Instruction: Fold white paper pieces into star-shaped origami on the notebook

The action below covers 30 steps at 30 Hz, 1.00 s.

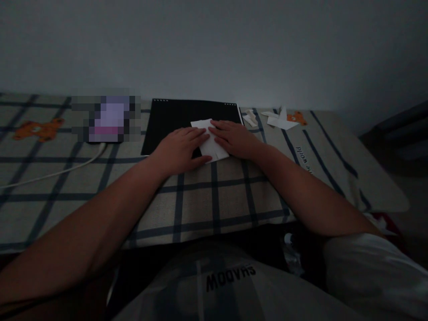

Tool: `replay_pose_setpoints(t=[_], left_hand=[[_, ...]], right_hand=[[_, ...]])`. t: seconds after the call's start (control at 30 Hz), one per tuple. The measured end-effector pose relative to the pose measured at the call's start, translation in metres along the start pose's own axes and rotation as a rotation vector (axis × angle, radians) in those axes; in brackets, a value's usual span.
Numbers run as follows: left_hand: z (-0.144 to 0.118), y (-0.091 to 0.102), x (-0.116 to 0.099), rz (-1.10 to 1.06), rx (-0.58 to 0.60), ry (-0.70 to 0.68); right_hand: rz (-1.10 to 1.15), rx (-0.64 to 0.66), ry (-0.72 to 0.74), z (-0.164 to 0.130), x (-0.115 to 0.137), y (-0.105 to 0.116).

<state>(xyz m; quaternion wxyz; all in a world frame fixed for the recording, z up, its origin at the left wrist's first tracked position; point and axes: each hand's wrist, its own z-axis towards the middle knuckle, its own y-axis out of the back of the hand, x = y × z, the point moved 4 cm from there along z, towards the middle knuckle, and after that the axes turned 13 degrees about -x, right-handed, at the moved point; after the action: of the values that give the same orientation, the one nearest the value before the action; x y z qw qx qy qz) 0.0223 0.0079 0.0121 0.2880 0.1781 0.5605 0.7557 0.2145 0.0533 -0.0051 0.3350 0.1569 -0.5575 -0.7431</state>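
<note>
A folded white paper [210,141] lies on a black sheet [174,120] at the far middle of a plaid cloth surface [214,196]. My left hand [179,149] lies flat on the paper's left part, fingers spread over it. My right hand [234,137] presses down on the paper's right part, its fingertips near the upper edge. Both hands rest on the paper rather than gripping it. The room is dim.
A blurred-out device [106,118] sits at the far left with a white cable [56,171] running from it to the left. Folded white paper shapes [281,120] and scraps [250,117] lie at the far right. A wall stands right behind.
</note>
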Motion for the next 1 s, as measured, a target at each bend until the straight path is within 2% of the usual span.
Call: replay_pose_setpoints(t=[0.17, 0.47, 1.0], left_hand=[[0.001, -0.002, 0.003, -0.001, 0.028, 0.044], [0.001, -0.009, 0.004, 0.023, 0.12, 0.032], [0.002, -0.008, 0.003, 0.02, 0.116, 0.03]], right_hand=[[-0.033, -0.004, -0.036, 0.002, 0.004, -0.001], [-0.068, 0.005, -0.083, 0.002, 0.013, 0.0], [-0.092, 0.002, -0.065, 0.002, 0.011, -0.003]])
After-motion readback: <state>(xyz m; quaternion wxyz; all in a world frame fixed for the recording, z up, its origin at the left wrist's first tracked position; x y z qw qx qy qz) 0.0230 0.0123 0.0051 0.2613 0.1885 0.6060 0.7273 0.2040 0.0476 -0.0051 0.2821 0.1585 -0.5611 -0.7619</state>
